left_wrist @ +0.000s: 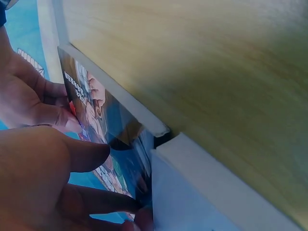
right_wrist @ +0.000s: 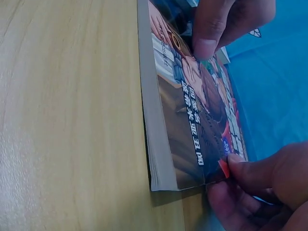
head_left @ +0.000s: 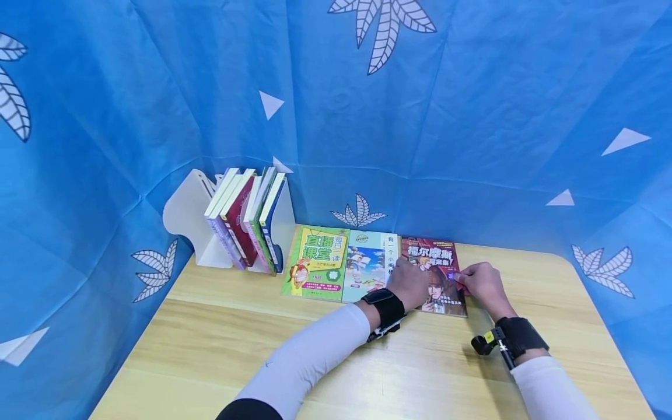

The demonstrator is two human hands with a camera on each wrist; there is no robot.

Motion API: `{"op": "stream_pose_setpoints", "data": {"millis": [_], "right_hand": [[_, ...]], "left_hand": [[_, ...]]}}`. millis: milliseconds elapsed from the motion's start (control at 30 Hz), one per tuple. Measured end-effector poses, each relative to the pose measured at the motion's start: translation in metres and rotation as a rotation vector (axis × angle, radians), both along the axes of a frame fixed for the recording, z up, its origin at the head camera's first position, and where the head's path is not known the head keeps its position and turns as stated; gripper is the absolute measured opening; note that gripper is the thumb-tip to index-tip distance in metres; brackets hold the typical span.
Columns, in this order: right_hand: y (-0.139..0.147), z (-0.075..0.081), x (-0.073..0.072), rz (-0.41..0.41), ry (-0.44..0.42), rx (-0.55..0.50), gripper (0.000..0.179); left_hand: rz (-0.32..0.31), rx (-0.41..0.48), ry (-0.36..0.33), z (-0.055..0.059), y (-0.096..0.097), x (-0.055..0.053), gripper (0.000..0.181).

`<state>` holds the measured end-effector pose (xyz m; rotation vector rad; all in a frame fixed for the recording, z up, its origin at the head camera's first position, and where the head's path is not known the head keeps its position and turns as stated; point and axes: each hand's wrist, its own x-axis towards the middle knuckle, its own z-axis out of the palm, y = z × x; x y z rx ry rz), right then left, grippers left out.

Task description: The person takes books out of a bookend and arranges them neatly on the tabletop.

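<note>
A dark red comic-style book (head_left: 438,291) lies face up on the table, at the right end of a row of three. My left hand (head_left: 410,284) holds its left side, the thumb over the cover (left_wrist: 103,113) and the fingers down at the edge beside the neighbouring book. With thumb and fingers, my right hand (head_left: 484,284) pinches the book's right edge; the right wrist view shows that thumb on top and the fingers (right_wrist: 228,204) lower at the side. Left of it lies a light blue book (head_left: 364,265), partly behind my left hand, then a green-yellow book (head_left: 317,262).
At the back left, a white bookend (head_left: 187,201) holds several upright books (head_left: 247,219) leaning slightly. The wooden table (head_left: 220,344) meets a blue patterned cloth (head_left: 483,146) behind and at the sides. A camera on a black strap (head_left: 520,337) sits on the right wrist.
</note>
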<state>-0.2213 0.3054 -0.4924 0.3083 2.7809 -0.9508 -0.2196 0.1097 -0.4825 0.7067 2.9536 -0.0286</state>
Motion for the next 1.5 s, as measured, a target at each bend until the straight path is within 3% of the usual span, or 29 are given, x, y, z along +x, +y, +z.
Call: {"op": "stream_pose_setpoints", "data": {"millis": [167, 300, 400, 500, 700, 900, 1100, 1233, 1367, 1500], "right_hand": [[-0.004, -0.001, -0.003, 0.002, -0.02, -0.02, 0.021], [-0.006, 0.0, -0.003, -0.002, -0.038, -0.029, 0.021], [-0.007, -0.001, -0.002, -0.003, -0.039, -0.022, 0.022], [-0.007, -0.003, -0.001, -0.004, -0.044, -0.014, 0.022], [-0.01, -0.009, 0.002, -0.005, -0.03, 0.002, 0.023], [-0.011, -0.008, 0.007, 0.019, -0.023, 0.007, 0.025], [-0.006, 0.0, 0.011, 0.045, 0.013, 0.063, 0.03], [-0.006, 0.006, 0.014, 0.055, 0.039, 0.104, 0.043], [-0.012, 0.012, 0.015, 0.09, 0.098, 0.119, 0.05], [-0.025, 0.022, 0.018, 0.176, 0.2, 0.129, 0.049]], "left_hand": [[0.045, 0.014, -0.035, -0.002, -0.005, -0.001, 0.039], [0.001, -0.026, -0.014, -0.003, -0.011, -0.005, 0.045], [-0.034, 0.002, -0.032, -0.002, -0.018, -0.008, 0.049], [-0.06, 0.078, -0.042, -0.003, -0.028, -0.013, 0.049], [-0.128, 0.322, -0.032, -0.003, -0.064, -0.018, 0.05], [-0.098, 0.486, -0.046, 0.01, -0.108, -0.008, 0.028], [-0.101, 0.515, 0.044, 0.024, -0.149, 0.001, 0.037], [-0.097, 0.531, 0.079, 0.029, -0.174, 0.01, 0.036], [-0.07, 0.55, 0.104, 0.033, -0.198, 0.018, 0.037], [-0.045, 0.574, 0.143, 0.037, -0.222, 0.026, 0.037]]}}
